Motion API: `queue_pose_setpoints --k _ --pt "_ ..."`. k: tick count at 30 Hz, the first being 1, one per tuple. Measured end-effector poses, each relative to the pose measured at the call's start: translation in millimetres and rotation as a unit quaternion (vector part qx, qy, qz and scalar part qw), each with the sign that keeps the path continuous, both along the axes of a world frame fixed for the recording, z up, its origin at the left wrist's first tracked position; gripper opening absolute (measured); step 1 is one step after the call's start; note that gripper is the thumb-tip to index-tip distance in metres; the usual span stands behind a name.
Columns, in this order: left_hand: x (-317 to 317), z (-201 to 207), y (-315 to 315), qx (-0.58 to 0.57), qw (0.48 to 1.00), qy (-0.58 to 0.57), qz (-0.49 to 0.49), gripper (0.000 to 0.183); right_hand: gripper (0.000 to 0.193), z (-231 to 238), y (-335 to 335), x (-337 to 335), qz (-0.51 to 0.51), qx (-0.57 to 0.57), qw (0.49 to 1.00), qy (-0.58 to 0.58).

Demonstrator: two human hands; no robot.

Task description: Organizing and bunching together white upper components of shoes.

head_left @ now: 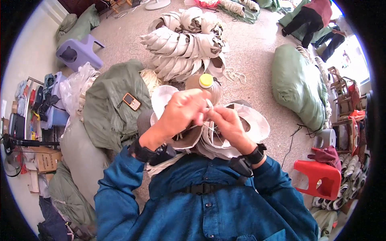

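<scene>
My left hand (183, 107) and my right hand (228, 123) meet above my lap, fingers pinched together. Between them shows a short bit of white cord (209, 105), partly hidden by the fingers. Thin white ends also hang below my right hand. Under both hands lie pale fabric pieces (257, 122) with dark linings, curved like shoe uppers and bunched side by side on my lap. Just beyond my hands stands a plastic jug with a yellow cap (206, 80).
Stacked pale fabric pieces (181, 44) lie on the floor ahead. To the left, an orange phone (131, 101) rests on a green sack (112, 86), near a purple stool (80, 52). A stuffed green sack (295, 80) and red stool (319, 178) are right. People bend at far right.
</scene>
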State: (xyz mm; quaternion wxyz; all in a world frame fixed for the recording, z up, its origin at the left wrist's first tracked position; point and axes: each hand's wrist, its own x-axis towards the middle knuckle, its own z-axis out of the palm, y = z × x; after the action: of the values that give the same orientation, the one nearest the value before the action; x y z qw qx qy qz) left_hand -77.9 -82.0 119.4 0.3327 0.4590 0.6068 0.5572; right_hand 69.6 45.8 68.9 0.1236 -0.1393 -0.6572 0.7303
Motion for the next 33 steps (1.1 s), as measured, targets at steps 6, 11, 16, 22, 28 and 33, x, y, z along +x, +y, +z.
queue_pose_setpoints --k 6,11,16,22,28,33 --pt "-1 -49 -29 -0.041 0.99 0.136 -0.001 0.034 0.028 -11 4 6 -0.018 -0.336 0.939 0.069" --pt "20 -57 -32 -0.099 0.892 0.435 -0.07 0.027 0.035 -13 17 12 0.031 -0.408 0.912 0.026" --pt "24 -85 -50 -0.036 0.895 0.442 -0.056 0.031 0.035 3 28 30 0.035 -0.097 0.988 -0.116" --pt "23 -107 -85 -0.14 0.924 0.355 -0.035 0.028 0.031 -37 58 50 -0.034 -0.311 0.943 -0.118" --pt "25 -98 -84 -0.124 0.945 0.303 -0.009 0.028 0.033 -11 31 51 -0.035 -0.22 0.966 -0.128" --pt "28 -68 -56 -0.134 0.97 0.202 -0.012 0.024 0.031 11 14 44 0.082 0.118 0.984 -0.109"
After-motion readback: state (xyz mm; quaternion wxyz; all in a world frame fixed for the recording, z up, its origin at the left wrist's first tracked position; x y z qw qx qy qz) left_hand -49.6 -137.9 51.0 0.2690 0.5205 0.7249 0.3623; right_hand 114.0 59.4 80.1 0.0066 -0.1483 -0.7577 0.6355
